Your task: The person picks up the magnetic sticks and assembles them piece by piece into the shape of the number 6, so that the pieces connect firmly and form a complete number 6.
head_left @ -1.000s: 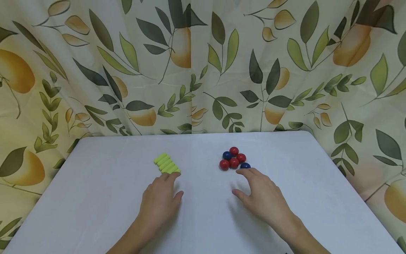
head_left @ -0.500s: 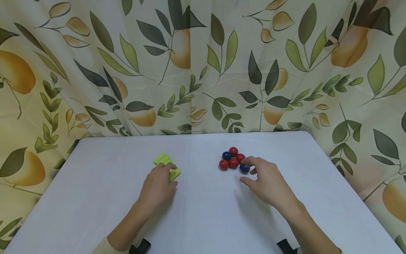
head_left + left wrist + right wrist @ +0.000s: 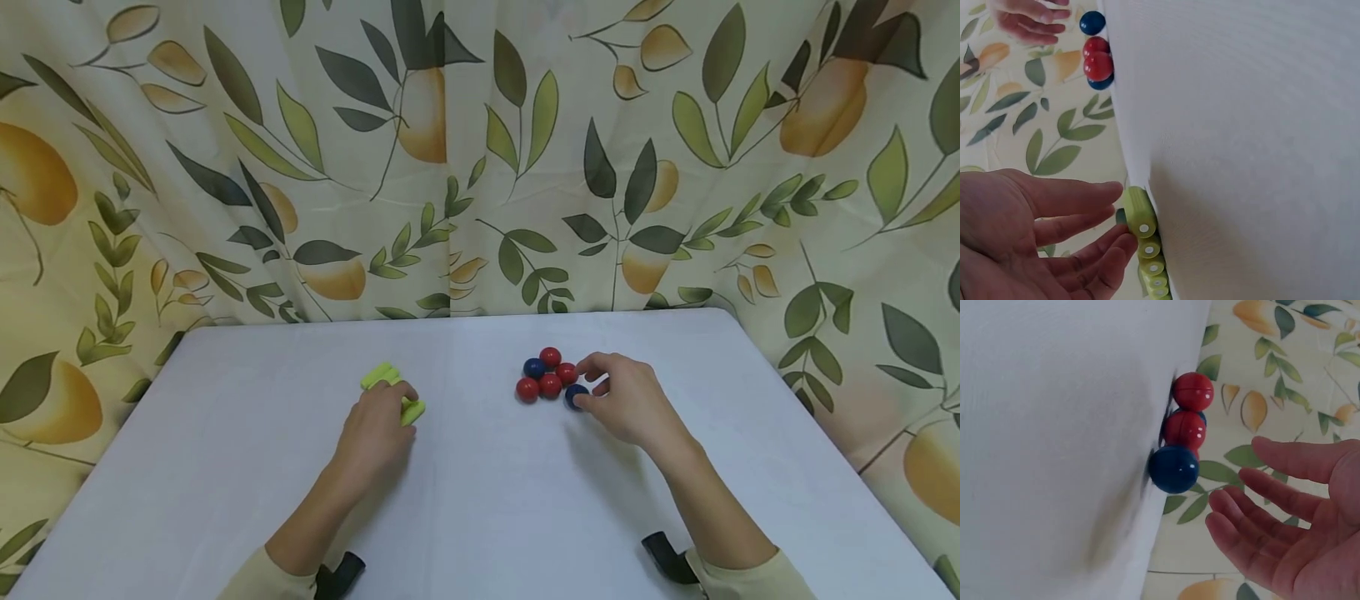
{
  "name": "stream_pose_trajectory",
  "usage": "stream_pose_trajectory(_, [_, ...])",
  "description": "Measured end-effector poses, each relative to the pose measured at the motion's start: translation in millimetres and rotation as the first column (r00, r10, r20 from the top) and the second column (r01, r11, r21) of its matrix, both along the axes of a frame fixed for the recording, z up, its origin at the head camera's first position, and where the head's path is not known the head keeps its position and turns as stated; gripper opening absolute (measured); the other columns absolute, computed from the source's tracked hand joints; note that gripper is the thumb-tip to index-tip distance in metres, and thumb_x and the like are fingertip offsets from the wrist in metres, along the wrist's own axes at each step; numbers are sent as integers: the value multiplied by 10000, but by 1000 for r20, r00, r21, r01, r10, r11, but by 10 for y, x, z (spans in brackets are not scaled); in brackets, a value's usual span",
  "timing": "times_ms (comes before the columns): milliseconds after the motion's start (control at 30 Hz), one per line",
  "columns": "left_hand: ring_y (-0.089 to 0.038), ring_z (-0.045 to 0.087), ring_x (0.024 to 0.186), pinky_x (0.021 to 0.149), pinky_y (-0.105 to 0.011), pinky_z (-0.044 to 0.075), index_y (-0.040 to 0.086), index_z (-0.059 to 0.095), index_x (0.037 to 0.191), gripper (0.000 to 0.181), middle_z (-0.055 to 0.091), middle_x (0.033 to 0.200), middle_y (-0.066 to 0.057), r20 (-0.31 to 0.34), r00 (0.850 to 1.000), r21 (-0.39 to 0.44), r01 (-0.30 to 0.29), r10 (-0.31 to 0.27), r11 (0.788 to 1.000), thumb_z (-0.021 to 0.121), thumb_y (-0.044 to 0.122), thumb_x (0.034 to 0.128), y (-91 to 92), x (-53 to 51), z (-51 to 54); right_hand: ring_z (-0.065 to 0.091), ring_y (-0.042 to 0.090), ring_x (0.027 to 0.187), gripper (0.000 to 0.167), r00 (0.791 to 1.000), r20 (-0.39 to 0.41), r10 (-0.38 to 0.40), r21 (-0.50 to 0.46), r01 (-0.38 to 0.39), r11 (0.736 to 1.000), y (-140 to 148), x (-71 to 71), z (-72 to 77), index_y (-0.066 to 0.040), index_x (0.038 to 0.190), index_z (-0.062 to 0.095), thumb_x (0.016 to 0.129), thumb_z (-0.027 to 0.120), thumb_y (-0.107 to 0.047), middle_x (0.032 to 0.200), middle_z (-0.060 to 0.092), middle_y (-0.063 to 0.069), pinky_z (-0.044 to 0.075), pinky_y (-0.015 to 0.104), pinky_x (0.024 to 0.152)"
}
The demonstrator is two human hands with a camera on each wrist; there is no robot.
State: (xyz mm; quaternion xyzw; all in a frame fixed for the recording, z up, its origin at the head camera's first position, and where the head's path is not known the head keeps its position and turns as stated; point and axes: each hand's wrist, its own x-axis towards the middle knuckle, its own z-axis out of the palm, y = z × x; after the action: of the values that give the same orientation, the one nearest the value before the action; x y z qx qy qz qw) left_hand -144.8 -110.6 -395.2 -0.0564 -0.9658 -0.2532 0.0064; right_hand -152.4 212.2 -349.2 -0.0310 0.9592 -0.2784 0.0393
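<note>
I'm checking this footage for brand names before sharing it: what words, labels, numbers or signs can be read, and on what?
None can be read.
Patterned cloth: only leaves and fruit.
Yellow-green rods: pale dots on the ends, no lettering visible.
Red balls and dark blue balls: no marks that read as text.
Black wrist pieces: too dark and small to rule out lettering.

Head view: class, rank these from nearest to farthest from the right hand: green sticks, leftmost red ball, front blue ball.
1. Front blue ball, by the right hand
2. Leftmost red ball, further left
3. Green sticks, at the left hand
</note>
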Motion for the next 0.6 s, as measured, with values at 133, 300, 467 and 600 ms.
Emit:
stream_pose_trajectory(133, [-236,610,842,679,-388,517,48,734,1141,366,665,999,-105,19,1000,0,-2,2,1000,716,-58,791,-4,-9,-17,654,300,1007,371,999,35,-9,-7,9,1000,40,-56,-56,-53,1260,708,912,786,-157,1178,708,167,581,398,788])
stream_pose_trajectory(300, [-223,601,818,668,-364,513,39,741,1132,367,673,986,-103,25,1000,5,2,-2,1000,703,-102,795,-11,-15,-20,655,311,1007,371,999,53,-7,-2,7,1000,89,-106,-116,-64,1263,717,910,783,-156,1179,702,188,575,432,821])
stream_pose_trajectory(467, [-211,570,810,677,-334,495,5,752,1113,348,685,965,-104,23,1000,17,21,-21,1000,629,-144,823,-9,-14,-29,655,326,1002,384,997,74,-2,7,1,1000,124,-135,-144,-70,1269,726,900,788,-155,1176,694,213,561,453,821])
stream_pose_trajectory(600, [-224,573,834,702,-357,493,10,752,1127,393,704,1006,-112,13,999,8,31,-31,999,575,-152,815,-14,-10,-38,655,344,1008,414,996,89,3,10,-4,1000,134,-151,-164,-64,1281,722,886,804,-158,1178,688,225,564,468,817])
